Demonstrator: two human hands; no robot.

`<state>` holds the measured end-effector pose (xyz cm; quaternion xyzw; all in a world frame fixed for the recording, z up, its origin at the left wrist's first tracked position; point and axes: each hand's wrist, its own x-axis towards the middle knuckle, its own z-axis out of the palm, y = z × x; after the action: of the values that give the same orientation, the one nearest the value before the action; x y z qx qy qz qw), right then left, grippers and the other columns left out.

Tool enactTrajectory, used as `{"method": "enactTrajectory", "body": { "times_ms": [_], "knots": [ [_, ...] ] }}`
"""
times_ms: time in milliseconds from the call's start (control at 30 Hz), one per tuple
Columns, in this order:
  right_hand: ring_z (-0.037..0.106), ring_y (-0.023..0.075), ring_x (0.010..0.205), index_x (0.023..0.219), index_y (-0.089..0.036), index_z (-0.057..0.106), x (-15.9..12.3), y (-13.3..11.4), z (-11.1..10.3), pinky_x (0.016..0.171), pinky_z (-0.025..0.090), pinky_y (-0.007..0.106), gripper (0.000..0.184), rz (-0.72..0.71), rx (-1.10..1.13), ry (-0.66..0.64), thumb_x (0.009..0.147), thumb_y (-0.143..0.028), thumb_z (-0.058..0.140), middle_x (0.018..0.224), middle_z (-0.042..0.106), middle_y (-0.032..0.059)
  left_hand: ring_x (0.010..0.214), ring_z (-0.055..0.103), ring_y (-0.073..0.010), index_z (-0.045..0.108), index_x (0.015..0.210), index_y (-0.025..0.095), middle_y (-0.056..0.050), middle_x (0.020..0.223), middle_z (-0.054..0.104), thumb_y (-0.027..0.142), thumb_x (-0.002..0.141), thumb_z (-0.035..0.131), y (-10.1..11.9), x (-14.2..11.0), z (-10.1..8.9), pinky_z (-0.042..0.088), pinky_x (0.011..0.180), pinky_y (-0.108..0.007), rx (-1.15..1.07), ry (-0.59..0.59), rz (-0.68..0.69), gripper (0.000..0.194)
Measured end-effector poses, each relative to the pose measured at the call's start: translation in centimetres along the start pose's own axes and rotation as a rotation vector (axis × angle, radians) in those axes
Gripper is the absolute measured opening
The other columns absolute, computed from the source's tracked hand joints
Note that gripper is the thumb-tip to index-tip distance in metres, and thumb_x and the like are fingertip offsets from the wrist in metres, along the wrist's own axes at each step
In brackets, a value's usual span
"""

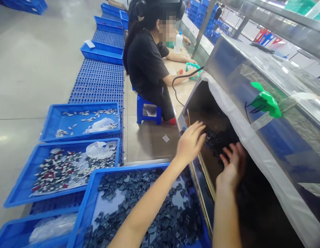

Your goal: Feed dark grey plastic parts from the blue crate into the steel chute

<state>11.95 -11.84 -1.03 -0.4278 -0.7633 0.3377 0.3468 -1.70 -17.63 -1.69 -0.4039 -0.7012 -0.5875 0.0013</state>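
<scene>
My left hand reaches into the dark opening of a metal machine housing, fingers stretched out and touching a heap of small dark plastic parts on the surface inside. My right hand is deeper in the opening, fingers spread over the same heap. Neither hand visibly holds a part. Below my left forearm stands a blue tray filled with several similar dark grey parts.
A white plastic sheet drapes over the opening's edge. More blue trays with mixed small parts sit at the left on blue pallets. A person in black sits on a blue stool at the bench beyond.
</scene>
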Motion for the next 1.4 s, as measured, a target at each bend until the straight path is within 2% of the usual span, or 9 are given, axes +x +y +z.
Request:
{"method": "enactTrajectory", "body": {
  "times_ms": [100, 167, 267, 333, 433, 567, 833, 1133, 1400],
  "knots": [
    [0.066, 0.0205, 0.077, 0.096, -0.020, 0.069, -9.7, 0.6, 4.1, 0.071, 0.054, 0.037, 0.050, 0.021, -0.021, -0.125, 0.095, -0.050, 0.029, 0.084, 0.069, 0.0078, 0.102, 0.064, -0.0237, 0.066, 0.098, 0.020, -0.011, 0.098, 0.069, 0.035, 0.093, 0.027, -3.6, -11.5, -5.7, 0.047, 0.099, -0.043, 0.172, 0.259, -0.301, 0.042],
    [0.067, 0.0251, 0.078, 0.082, -0.023, 0.071, -15.1, 3.3, 7.7, 0.072, 0.055, 0.040, 0.041, 0.038, -0.065, -0.242, 0.080, -0.059, 0.052, 0.082, 0.072, 0.0086, 0.112, 0.058, -0.0328, 0.063, 0.104, 0.020, -0.015, 0.105, 0.066, 0.045, 0.086, 0.035, -7.1, -20.4, -8.8, 0.042, 0.102, -0.054, 0.407, 0.332, -0.615, 0.041],
    [0.062, 0.0370, 0.104, 0.096, -0.020, 0.071, -19.7, 9.3, 12.9, 0.086, 0.049, 0.054, 0.052, 0.139, -0.196, -0.254, 0.074, -0.064, 0.054, 0.106, 0.069, 0.0178, 0.135, 0.034, -0.0428, 0.046, 0.123, 0.044, 0.000, 0.133, 0.053, 0.063, 0.075, 0.041, -11.8, -30.6, -11.5, 0.030, 0.099, -0.073, 0.665, 0.395, -0.971, 0.052],
    [0.053, 0.0406, 0.117, 0.106, -0.015, 0.068, -21.6, 12.8, 15.4, 0.094, 0.042, 0.057, 0.061, 0.201, -0.273, -0.275, 0.071, -0.064, 0.058, 0.119, 0.063, 0.0227, 0.133, 0.038, -0.0426, 0.042, 0.120, 0.055, 0.010, 0.133, 0.052, 0.067, 0.072, 0.038, -13.6, -33.7, -11.8, 0.024, 0.098, -0.077, 0.692, 0.277, -1.066, 0.049],
    [0.048, 0.0396, 0.123, 0.116, -0.009, 0.062, -24.9, 14.8, 17.8, 0.100, 0.037, 0.056, 0.063, 0.238, -0.328, -0.352, 0.075, -0.058, 0.058, 0.125, 0.058, 0.0258, 0.124, 0.048, -0.0424, 0.057, 0.113, 0.036, -0.004, 0.125, 0.059, 0.057, 0.080, 0.035, -14.2, -34.0, -10.5, 0.023, 0.100, -0.076, 0.624, 0.088, -1.169, 0.045],
    [0.061, 0.0323, 0.107, 0.111, -0.015, 0.066, -28.2, 12.5, 19.0, 0.098, 0.043, 0.050, 0.047, 0.179, -0.291, -0.457, 0.077, -0.048, 0.059, 0.110, 0.068, 0.0166, 0.122, 0.051, -0.0364, 0.061, 0.114, 0.019, -0.018, 0.122, 0.059, 0.043, 0.084, 0.039, -13.4, -32.3, -9.0, 0.040, 0.102, -0.054, 0.411, -0.021, -1.160, 0.044],
    [0.054, 0.0335, 0.115, 0.115, -0.010, 0.060, -26.1, 12.5, 21.8, 0.094, 0.046, 0.049, 0.054, 0.285, -0.289, -0.305, 0.076, -0.046, 0.068, 0.123, 0.057, 0.0205, 0.119, 0.057, -0.0311, 0.050, 0.126, 0.018, -0.016, 0.123, 0.062, 0.038, 0.078, 0.059, -15.8, -31.4, -11.3, 0.042, 0.104, -0.047, 0.134, -0.105, -1.284, 0.052],
    [0.053, 0.0257, 0.113, 0.125, -0.018, 0.052, -20.8, 14.3, 24.6, 0.095, 0.045, 0.049, 0.037, 0.426, -0.344, -0.099, 0.093, -0.036, 0.054, 0.130, 0.051, 0.0105, 0.124, 0.055, -0.0243, 0.030, 0.144, 0.023, -0.017, 0.136, 0.053, 0.047, 0.082, 0.062, -18.5, -32.8, -10.5, 0.046, 0.101, -0.035, -0.126, 0.073, -1.358, 0.074],
    [0.047, 0.0269, 0.121, 0.101, -0.017, 0.064, -23.0, 12.1, 23.1, 0.099, 0.041, 0.047, 0.022, 0.172, -0.336, -0.378, 0.084, -0.031, 0.064, 0.131, 0.051, 0.0099, 0.108, 0.064, -0.0246, 0.049, 0.129, 0.022, -0.011, 0.115, 0.066, 0.047, 0.077, 0.067, -19.8, -30.1, -11.4, 0.048, 0.096, -0.035, -0.201, -0.060, -1.373, 0.060]
  ]
}}
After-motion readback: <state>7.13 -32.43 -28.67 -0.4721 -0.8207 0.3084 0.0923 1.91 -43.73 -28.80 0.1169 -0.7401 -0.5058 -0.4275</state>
